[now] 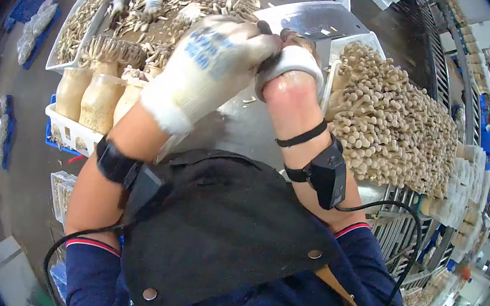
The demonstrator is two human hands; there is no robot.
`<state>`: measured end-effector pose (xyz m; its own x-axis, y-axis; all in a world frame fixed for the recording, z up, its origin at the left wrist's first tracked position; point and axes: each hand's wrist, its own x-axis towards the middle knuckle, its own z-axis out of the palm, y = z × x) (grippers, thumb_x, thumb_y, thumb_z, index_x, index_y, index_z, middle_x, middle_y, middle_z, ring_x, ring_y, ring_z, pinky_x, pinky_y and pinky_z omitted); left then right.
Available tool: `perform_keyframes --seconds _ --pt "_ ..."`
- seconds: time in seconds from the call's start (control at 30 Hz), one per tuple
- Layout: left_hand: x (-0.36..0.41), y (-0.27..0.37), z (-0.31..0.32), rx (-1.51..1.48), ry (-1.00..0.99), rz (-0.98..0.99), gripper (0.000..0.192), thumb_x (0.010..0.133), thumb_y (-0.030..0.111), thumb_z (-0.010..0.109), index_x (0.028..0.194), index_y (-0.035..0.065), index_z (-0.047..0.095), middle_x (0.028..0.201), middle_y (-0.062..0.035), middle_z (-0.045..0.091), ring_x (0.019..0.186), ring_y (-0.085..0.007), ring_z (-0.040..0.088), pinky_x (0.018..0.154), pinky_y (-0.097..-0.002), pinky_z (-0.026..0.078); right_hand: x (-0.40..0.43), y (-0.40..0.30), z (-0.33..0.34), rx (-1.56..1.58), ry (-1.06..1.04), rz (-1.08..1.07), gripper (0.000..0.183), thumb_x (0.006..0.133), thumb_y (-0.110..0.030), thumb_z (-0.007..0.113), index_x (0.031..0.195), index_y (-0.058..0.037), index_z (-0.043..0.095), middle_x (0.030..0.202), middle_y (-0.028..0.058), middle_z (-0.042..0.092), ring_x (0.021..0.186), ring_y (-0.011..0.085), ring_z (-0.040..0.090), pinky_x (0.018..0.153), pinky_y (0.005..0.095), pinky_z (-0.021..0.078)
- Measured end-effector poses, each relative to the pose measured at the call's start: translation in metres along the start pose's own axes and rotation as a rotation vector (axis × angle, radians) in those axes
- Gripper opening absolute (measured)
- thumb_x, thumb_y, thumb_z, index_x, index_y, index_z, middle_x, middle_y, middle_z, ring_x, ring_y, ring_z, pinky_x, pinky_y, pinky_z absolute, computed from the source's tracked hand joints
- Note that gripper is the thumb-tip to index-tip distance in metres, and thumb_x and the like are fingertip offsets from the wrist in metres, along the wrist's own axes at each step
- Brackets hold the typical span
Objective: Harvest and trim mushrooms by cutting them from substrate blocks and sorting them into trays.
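Note:
My left hand (219,60), in a white knit glove with blue print, reaches over the metal work table (248,126). Its fingertips meet my right hand (291,57), whose white glove has a dark, soiled palm side and a cuff folded back from the wrist. The fingers are bunched together, and whether they pinch glove fabric or something small cannot be told. Right of my right hand lies a large pile of beige mushrooms (390,125) with small round caps. Left of my left hand, mushroom clusters (113,52) grow from cultivation bottles (99,103).
A white basket (73,132) holds the bottles. Loose mushrooms (172,2) cover the table's far left, where a co-worker's gloved hands (153,2) are at work beside a white bin (57,54). A metal sheet (312,19) lies beyond my hands. A metal rack stands at right.

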<state>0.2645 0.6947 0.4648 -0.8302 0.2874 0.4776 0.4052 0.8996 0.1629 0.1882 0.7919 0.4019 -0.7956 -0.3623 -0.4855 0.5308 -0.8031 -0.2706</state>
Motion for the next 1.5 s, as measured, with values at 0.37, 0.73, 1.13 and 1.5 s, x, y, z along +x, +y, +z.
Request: perform_keyframes --seconds 0.37,0.73,1.13,1.5 --pt "-0.057 0.002 -0.049 -0.03 0.099 0.021 0.038 0.063 -0.004 0.061 0.1 0.0008 0.057 0.1 -0.0173 0.058 0.095 -0.0338 0.055 0.086 -0.0424 0.042 -0.049 -0.021 0.039 0.059 0.104 -0.255 0.003 0.084 -0.008 0.051 0.083 -0.0072 0.048 0.079 0.007 0.052 0.074 0.021 0.051 0.072 0.0331 0.043" --pt "-0.164 -0.061 -0.025 0.192 0.152 -0.423 0.025 0.075 0.001 0.058 0.1 -0.0004 0.059 0.102 -0.0158 0.058 0.096 -0.0307 0.054 0.085 -0.0382 0.042 -0.041 -0.025 0.038 -0.809 -0.087 -0.564 0.012 0.086 -0.015 0.045 0.091 -0.0076 0.054 0.078 0.0052 0.056 0.075 0.0176 0.055 0.068 0.0255 0.0451" --pt "-0.205 -0.077 -0.001 0.079 0.125 -0.689 0.024 0.081 0.007 0.055 0.104 -0.0016 0.056 0.106 -0.0171 0.056 0.101 -0.0306 0.052 0.089 -0.0369 0.039 -0.025 -0.02 0.033 -0.311 -0.08 -0.271 0.011 0.087 -0.011 0.044 0.093 -0.0043 0.05 0.084 0.0093 0.054 0.082 0.0215 0.053 0.076 0.0328 0.0447" --pt "-0.214 -0.081 0.002 0.028 0.098 -0.75 0.023 0.084 0.006 0.052 0.105 -0.0032 0.054 0.107 -0.0151 0.056 0.101 -0.0258 0.053 0.09 -0.0323 0.039 -0.009 -0.005 0.026 -0.232 -0.01 -0.203 0.012 0.085 -0.005 0.048 0.096 -0.0036 0.044 0.085 0.0101 0.051 0.081 0.0233 0.053 0.076 0.0374 0.046"
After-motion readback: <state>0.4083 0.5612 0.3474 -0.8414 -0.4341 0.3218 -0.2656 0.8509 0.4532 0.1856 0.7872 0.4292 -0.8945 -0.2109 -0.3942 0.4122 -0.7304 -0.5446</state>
